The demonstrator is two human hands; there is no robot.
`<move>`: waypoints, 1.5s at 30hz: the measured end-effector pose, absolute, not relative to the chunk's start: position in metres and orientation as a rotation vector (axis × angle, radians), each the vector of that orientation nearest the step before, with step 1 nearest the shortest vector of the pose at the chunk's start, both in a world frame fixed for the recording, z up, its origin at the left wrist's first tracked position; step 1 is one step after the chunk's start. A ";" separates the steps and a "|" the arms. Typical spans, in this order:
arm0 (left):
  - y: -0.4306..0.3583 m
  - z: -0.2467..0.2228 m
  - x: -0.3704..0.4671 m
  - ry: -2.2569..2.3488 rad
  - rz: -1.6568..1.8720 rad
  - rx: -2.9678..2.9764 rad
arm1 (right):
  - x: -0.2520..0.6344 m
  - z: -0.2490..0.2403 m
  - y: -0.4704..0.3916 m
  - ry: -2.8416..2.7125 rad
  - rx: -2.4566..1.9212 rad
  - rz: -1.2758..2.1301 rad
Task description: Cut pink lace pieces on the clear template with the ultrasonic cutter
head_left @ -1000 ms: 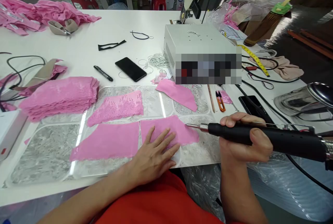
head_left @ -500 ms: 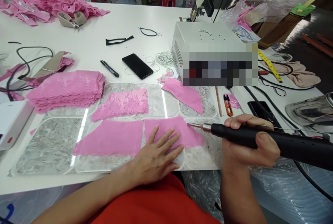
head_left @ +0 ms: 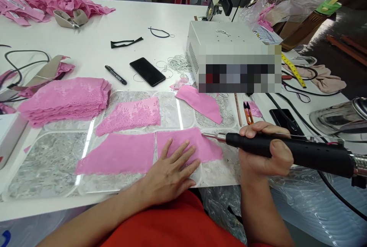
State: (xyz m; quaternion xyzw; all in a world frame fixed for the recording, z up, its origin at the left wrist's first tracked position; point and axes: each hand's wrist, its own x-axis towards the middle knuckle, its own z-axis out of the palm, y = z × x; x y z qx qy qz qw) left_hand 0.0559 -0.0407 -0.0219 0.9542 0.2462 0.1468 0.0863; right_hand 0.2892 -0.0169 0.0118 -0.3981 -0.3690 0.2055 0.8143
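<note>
My left hand (head_left: 174,170) lies flat with spread fingers on a pink fabric piece (head_left: 208,145) on the marbled mat (head_left: 47,163). My right hand (head_left: 266,149) is wrapped round a black handheld tool (head_left: 315,159), whose thin metal tip touches or hovers over that piece's upper edge. Another plain pink piece (head_left: 120,153) lies just left of it, a narrow gap between them. Behind are a pink lace piece (head_left: 133,115) and a curved pink piece (head_left: 200,103). A stack of pink lace (head_left: 65,99) sits at the left.
A grey box (head_left: 229,40) stands behind the mat, with a black phone (head_left: 147,72) and a marker (head_left: 115,75) to its left. Orange-handled snips (head_left: 248,113), cables, a second phone (head_left: 286,122) and a metal container (head_left: 341,117) are at the right.
The tool's tip has shifted slightly left along the fabric's upper edge, with my right hand. My left hand stays spread on the piece. The whole view has shifted a little.
</note>
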 end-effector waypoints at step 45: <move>-0.044 -0.014 0.080 0.510 0.506 2.947 | 0.329 0.015 -0.067 -0.691 -0.840 0.363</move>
